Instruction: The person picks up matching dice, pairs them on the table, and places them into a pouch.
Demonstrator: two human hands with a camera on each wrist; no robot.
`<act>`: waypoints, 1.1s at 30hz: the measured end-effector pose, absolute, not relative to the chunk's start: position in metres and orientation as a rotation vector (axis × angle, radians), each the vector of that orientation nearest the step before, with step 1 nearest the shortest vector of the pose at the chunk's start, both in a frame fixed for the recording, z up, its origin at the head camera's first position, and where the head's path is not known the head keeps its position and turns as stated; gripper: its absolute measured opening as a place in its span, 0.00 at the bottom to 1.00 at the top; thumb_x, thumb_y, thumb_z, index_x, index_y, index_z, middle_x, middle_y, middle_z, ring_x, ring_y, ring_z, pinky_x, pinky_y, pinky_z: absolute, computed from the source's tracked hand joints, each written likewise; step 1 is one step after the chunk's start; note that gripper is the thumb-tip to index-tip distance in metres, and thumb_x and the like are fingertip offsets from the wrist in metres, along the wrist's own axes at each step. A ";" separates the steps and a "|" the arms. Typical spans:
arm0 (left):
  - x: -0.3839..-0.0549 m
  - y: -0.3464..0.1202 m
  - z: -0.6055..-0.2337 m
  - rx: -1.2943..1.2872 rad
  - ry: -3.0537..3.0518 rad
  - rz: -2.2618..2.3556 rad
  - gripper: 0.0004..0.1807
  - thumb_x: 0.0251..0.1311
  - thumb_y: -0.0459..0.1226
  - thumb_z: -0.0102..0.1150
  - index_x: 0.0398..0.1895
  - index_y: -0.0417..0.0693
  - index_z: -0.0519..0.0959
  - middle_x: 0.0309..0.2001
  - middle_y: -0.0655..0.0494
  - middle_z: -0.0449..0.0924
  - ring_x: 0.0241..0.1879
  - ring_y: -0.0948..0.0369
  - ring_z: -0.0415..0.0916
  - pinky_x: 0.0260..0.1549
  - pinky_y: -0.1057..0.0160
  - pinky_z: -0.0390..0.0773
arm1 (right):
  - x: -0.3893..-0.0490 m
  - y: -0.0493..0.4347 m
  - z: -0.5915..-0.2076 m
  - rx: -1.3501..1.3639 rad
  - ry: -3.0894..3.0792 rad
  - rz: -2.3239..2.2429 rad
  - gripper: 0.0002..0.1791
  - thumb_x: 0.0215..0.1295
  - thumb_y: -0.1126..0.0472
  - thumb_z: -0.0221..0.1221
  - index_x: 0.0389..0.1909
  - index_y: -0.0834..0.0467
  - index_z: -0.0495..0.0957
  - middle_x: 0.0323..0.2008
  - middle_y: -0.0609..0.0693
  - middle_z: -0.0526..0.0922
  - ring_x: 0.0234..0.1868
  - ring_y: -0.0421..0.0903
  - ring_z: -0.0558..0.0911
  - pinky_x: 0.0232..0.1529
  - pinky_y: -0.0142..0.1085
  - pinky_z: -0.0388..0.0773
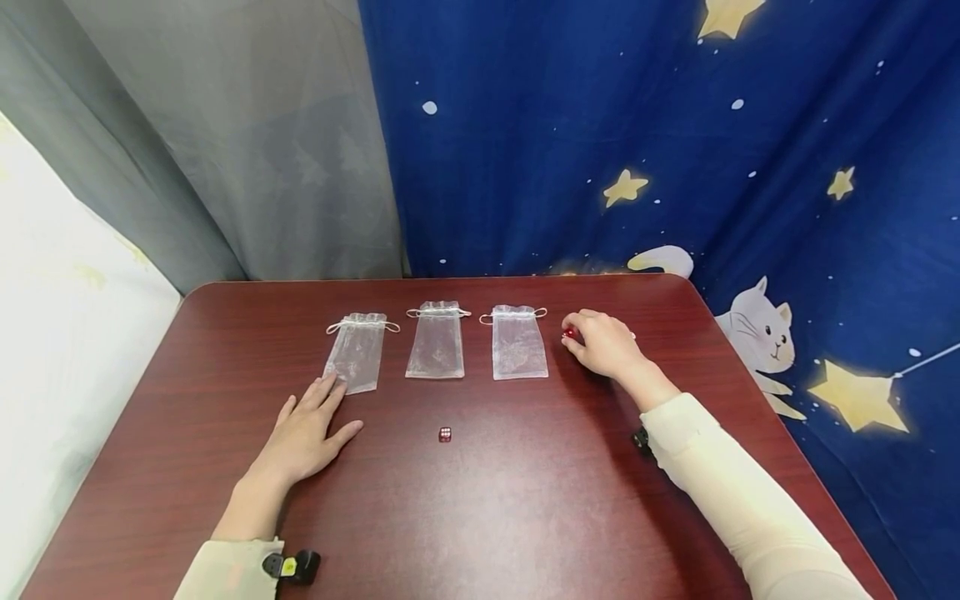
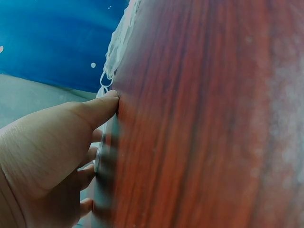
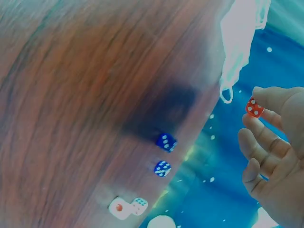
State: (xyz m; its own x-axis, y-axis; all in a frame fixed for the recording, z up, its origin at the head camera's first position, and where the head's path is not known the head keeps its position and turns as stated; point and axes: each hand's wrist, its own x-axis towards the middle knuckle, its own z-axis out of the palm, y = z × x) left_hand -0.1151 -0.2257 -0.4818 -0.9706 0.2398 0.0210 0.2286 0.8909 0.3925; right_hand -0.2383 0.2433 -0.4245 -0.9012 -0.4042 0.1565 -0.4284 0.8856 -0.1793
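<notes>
My right hand (image 1: 602, 343) pinches a red die (image 3: 254, 107) between thumb and forefinger, to the right of the bags. The right wrist view shows the other fingers loosely bent. On the tabletop lies a second red die (image 1: 446, 434), in front of the middle bag. My left hand (image 1: 303, 437) rests on the table with fingers spread; its fingertips are at the lower edge of the left mesh drawstring bag (image 1: 358, 354). Beside that bag lie a middle mesh bag (image 1: 436, 343) and a right mesh bag (image 1: 519, 346), both flat with their cords toward the far edge.
Two blue dice, one (image 3: 166, 142) by the other (image 3: 162, 168), and two white dice, a larger-looking one (image 3: 120, 208) and another (image 3: 139, 205), sit on the table (image 1: 510, 517) near the right hand. Curtains (image 1: 525, 150) hang behind the far edge.
</notes>
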 end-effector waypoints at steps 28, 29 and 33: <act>-0.112 -0.224 -0.482 0.371 3.037 0.638 0.40 0.69 0.52 0.59 0.72 0.32 0.65 0.76 0.33 0.55 0.75 0.37 0.50 0.67 0.28 0.47 | -0.214 0.200 -0.427 0.889 -2.811 0.333 0.12 0.62 0.59 0.69 0.45 0.58 0.84 0.35 0.49 0.82 0.31 0.49 0.80 0.38 0.48 0.80; -0.112 -0.224 -0.482 0.371 3.037 0.636 0.40 0.69 0.52 0.59 0.72 0.32 0.65 0.76 0.33 0.55 0.75 0.37 0.50 0.67 0.28 0.47 | -0.213 0.199 -0.428 0.896 -2.810 0.332 0.12 0.62 0.59 0.69 0.45 0.58 0.83 0.35 0.49 0.82 0.31 0.49 0.80 0.37 0.48 0.79; -0.113 -0.225 -0.482 0.374 3.037 0.637 0.40 0.69 0.53 0.59 0.73 0.32 0.65 0.76 0.33 0.55 0.75 0.37 0.50 0.68 0.28 0.47 | -0.210 0.193 -0.432 0.921 -2.817 0.326 0.13 0.62 0.59 0.69 0.46 0.57 0.83 0.38 0.49 0.83 0.32 0.48 0.81 0.38 0.48 0.80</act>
State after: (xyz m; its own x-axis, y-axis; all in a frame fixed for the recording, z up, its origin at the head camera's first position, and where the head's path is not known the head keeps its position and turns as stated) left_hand -0.1129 -0.2246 -0.4818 -0.9713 0.2355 0.0330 0.2289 0.8884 0.3978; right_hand -0.2096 0.1932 -0.4318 -0.7975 -0.5627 0.2176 -0.5975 0.7866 -0.1557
